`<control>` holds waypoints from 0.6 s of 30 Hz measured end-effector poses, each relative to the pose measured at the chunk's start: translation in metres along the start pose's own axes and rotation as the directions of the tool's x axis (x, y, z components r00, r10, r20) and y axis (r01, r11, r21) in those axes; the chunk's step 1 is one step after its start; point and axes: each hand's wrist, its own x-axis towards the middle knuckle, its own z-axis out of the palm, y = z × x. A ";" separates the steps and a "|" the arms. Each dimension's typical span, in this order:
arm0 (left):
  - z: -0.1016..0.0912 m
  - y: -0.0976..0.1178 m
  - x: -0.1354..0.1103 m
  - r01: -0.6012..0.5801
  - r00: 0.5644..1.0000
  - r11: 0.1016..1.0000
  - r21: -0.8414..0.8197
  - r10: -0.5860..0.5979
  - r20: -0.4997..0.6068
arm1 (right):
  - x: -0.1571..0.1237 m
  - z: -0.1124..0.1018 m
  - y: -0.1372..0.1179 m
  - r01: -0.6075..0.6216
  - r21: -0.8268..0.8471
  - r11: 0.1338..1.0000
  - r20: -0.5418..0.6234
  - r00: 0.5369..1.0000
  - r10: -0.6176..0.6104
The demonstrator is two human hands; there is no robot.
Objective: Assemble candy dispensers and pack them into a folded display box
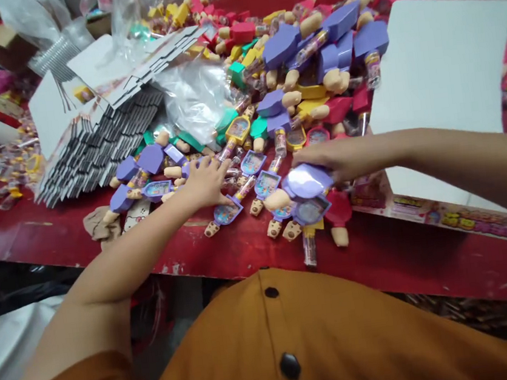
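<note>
My left hand (209, 180) lies palm down over the near edge of a heap of small plastic toys, its fingers spread. Its fingertips are among purple toys, close to a purple toy with a clear picture window (227, 211). My right hand (323, 156) is closed on a shiny purple toy (306, 181) with a beige knob; its fingers are partly hidden. Just below that toy is another purple windowed toy (311, 211), with a clear candy tube (309, 249) pointing toward me. A red toy (338, 208) with a beige end lies beside them.
Behind my hands, purple toys (283, 46), along with yellow, red and green ones, are heaped on the red table (252, 254). Fanned stacks of folded cards (101, 140) and clear plastic bags (197, 99) stand left. A white-topped printed box (441, 71) is at right.
</note>
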 end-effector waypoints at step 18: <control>0.007 0.048 0.010 0.229 0.971 0.973 -0.021 -0.230 -0.062 | -0.031 -0.060 -0.002 -0.411 -0.093 0.907 -0.362 0.862 0.353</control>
